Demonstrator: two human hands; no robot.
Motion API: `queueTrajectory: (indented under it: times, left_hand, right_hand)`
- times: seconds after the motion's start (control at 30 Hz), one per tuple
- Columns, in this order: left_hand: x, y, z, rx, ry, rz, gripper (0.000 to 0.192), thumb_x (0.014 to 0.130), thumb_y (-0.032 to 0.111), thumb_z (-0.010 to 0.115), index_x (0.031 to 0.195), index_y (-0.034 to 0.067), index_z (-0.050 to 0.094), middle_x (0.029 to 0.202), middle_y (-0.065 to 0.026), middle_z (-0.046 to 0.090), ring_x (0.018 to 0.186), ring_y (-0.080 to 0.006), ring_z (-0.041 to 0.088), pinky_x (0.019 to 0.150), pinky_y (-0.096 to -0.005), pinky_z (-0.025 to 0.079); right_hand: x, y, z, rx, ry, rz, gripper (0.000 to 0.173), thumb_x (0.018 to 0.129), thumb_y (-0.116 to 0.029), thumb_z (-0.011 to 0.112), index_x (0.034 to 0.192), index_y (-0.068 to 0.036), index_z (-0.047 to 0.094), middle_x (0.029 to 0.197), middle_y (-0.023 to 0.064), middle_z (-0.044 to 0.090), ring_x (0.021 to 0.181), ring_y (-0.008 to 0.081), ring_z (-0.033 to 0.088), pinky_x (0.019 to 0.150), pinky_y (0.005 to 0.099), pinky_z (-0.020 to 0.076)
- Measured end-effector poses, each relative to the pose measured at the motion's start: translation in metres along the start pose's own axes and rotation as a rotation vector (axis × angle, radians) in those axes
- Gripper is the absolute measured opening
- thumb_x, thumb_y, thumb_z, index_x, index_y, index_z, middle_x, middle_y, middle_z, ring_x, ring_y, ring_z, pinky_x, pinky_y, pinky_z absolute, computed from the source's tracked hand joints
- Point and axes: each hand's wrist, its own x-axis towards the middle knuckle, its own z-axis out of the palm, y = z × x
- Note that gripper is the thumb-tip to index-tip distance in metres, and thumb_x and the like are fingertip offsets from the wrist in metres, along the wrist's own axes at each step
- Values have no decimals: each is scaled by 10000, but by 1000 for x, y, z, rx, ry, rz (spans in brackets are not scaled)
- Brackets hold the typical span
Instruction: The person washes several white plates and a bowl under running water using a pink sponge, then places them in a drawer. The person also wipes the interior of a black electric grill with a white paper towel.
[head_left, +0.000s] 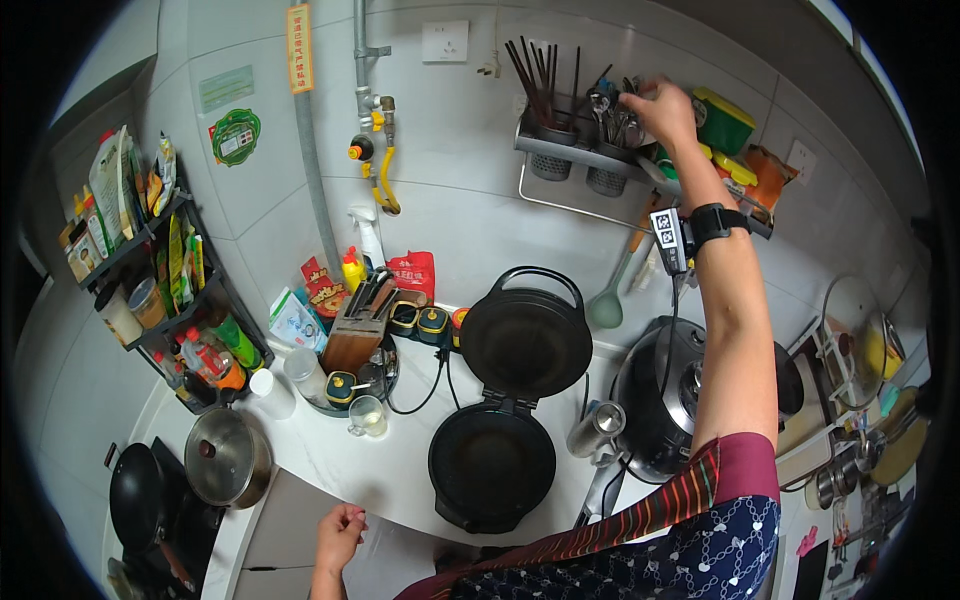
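Observation:
My right hand (658, 112) reaches up to the wall rack, at the right side of a perforated cutlery holder (606, 180) full of metal spoons and other utensils. Its fingertips overlap the utensils, and whether they grip one cannot be told. A second perforated holder (551, 165) with dark chopsticks (534, 82) stands to the left. My left hand (341, 534) hangs low in front of the counter edge, fingers curled, with nothing visible in it. Between them on the counter, a black electric griddle (491, 465) stands with its lid (526, 341) raised.
A knife block (352, 337), a glass mug (367, 416) and jars stand left of the griddle. A steel canister (598, 427) and a black electric cooker (652, 397) are at its right. A lidded pot (227, 457) and a wok (137, 495) sit far left. A green ladle (606, 309) hangs below the rack.

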Motion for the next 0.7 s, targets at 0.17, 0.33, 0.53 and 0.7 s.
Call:
queueTrajectory:
  times: [0.17,0.33,0.53,0.7]
  left_hand:
    - [6,6,10,46,-43,6,113,849,78,575,915,-13,588,714,-34,593,618,-95,567,491,-233,457]
    - [8,12,13,94,-66,42,116,849,77,575,921,-13,589,711,-32,590,620,-94,567,490,-233,457]
    - [9,8,5,88,-62,27,114,850,84,575,908,-13,584,710,-29,587,618,-83,558,492,-227,449]
    - [12,6,4,167,-148,-55,131,852,109,584,918,-5,582,704,-23,582,610,-78,545,498,-218,439]
  right_hand:
    - [9,0,-5,-85,-185,-162,228,767,-185,599,941,-39,614,880,174,629,815,351,596,705,421,472]
    - [-3,9,5,-491,-329,-293,213,739,-201,614,863,-29,635,879,169,637,827,328,616,738,407,490]
    - [-15,-2,-7,-604,-149,-455,317,769,-322,637,946,-61,605,886,150,632,831,332,607,706,425,491]
    - [-65,-42,-36,-371,-24,-392,229,772,-239,623,841,-62,495,712,161,581,714,368,574,614,433,459]
